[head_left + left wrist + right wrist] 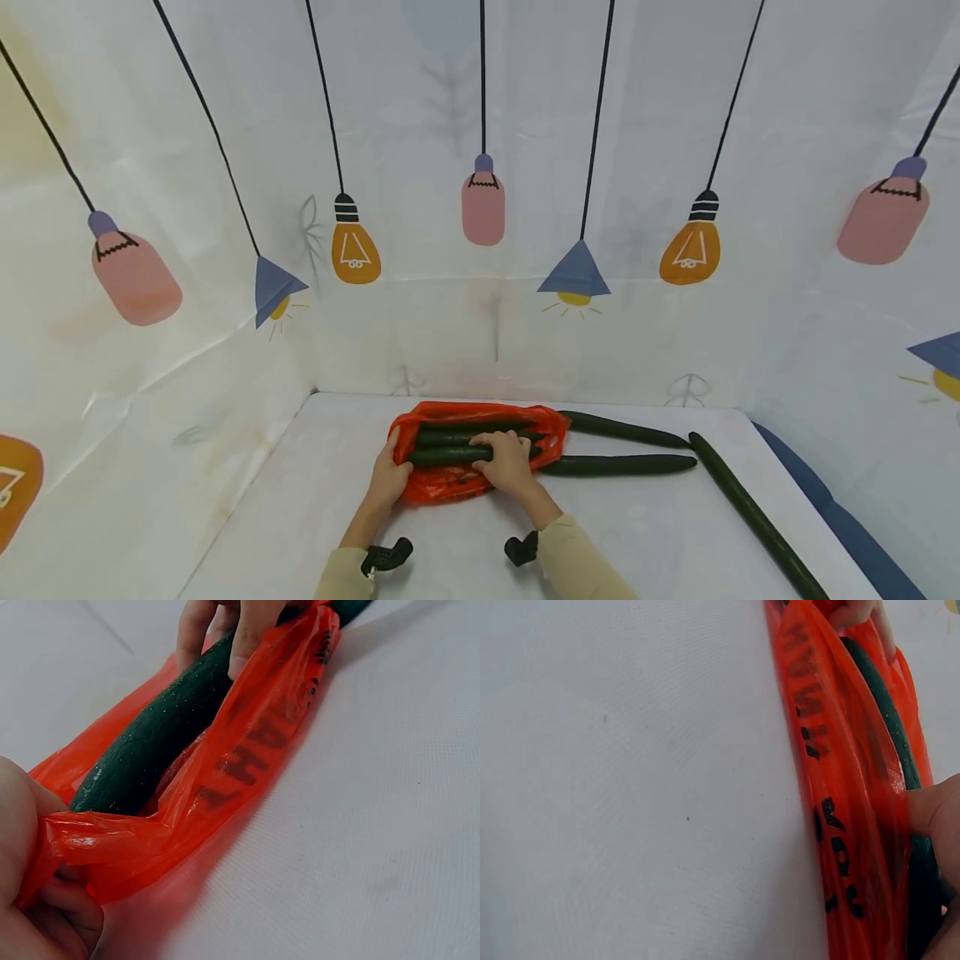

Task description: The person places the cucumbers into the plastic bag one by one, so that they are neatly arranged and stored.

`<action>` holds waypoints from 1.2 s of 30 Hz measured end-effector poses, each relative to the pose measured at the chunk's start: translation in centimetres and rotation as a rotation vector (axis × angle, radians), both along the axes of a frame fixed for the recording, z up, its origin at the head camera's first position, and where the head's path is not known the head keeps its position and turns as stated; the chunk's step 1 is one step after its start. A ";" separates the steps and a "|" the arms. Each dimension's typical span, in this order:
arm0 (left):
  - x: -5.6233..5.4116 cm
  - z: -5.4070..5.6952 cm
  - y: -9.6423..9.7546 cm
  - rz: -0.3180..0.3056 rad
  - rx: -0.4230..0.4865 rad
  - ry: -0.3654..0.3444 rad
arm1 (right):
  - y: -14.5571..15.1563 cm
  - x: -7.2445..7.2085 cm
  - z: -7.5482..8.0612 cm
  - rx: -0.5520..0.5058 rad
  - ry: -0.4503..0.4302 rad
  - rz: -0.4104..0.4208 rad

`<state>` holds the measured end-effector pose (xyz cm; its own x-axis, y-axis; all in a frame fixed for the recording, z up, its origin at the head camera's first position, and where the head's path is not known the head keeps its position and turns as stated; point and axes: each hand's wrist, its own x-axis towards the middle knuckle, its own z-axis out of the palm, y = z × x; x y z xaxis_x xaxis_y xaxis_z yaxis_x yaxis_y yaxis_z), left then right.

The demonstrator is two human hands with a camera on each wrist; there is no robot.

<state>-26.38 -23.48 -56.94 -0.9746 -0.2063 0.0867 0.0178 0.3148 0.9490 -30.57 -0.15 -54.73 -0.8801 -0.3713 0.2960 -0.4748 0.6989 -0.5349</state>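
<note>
A red plastic bag (435, 493) with black print lies on the white table, its opening spread upward around long dark green cucumbers. My left hand (387, 479) pinches the bag's edge at its left end; in the left wrist view, thumb and fingers bunch the film near a cucumber's tip. From above, my right hand (510, 463) grips the nearest cucumber (450, 456), its thumb on the near side. Behind that one, other cucumbers (442, 438) lie lengthwise in the bag. In the right wrist view, the bag (840, 787) runs along the cucumber beside the right thumb.
Two cucumbers (622, 465) stretch out rightward from the bag's right end. Another long cucumber (757, 517) lies diagonally near the table's right edge. A white cloth wall (420, 333) with printed lamps rises behind the table (300, 517). Black straps with cameras sit on both wrists.
</note>
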 end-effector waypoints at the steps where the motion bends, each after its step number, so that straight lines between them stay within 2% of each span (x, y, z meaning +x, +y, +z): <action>1: -0.1 0.1 0.0 -0.002 -0.003 0.000 | 0.0 -0.1 0.0 -0.001 0.006 -0.007; 6: -0.2 0.4 0.2 -0.001 0.016 -0.010 | 0.0 -0.2 -0.2 -0.007 0.019 -0.019; 13: 0.0 1.0 0.1 -0.012 0.000 0.030 | -0.2 -0.5 -0.3 -0.040 0.017 -0.062; 20: 0.0 1.6 0.3 -0.019 -0.003 0.007 | -0.3 -0.6 0.0 -0.046 0.003 -0.037; 24: 0.2 1.5 0.3 -0.020 -0.022 0.025 | -0.3 -0.7 -0.3 -0.055 -0.007 -0.046; 31: 0.2 0.5 0.2 -0.013 -0.008 0.023 | -0.4 -0.6 -0.9 -0.045 -0.015 -0.056; 36: 0.3 0.5 0.2 -0.016 0.006 0.034 | -0.5 -0.5 -0.7 -0.052 0.006 -0.037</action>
